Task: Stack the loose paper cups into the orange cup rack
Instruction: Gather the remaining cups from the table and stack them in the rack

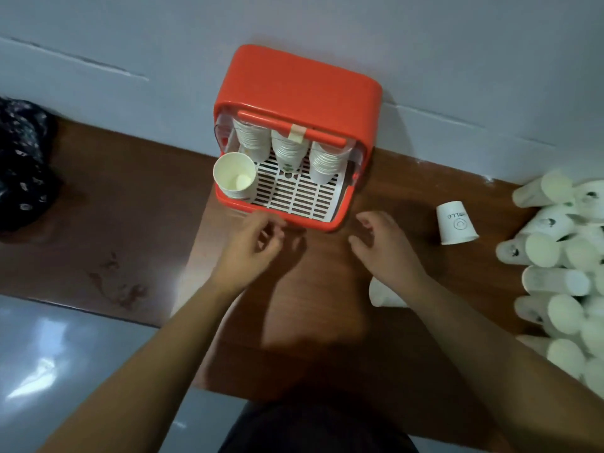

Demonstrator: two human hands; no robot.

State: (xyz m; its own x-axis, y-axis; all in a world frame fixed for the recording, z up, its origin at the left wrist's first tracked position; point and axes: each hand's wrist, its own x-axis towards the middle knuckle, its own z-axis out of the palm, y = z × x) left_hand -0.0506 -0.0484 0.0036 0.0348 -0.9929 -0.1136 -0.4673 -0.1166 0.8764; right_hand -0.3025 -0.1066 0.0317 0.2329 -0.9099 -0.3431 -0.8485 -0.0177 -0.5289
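One loose cup (457, 223) stands mouth-down to the right of the fingers of the right hand (385, 246), relaxed and empty like the farther left hand (251, 248).

Brown wooden table (137, 197); orange cup rack (304, 89) top centre; loose paper cups (555, 256) heaped right; dark patterned cloth (23, 158) left.

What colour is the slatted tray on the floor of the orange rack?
White, with dark slots; the slatted tray shows best in the head view.

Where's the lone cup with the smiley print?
Head view: the cup sits on the table, right of the orange rack, between the right hand and the cup pile.
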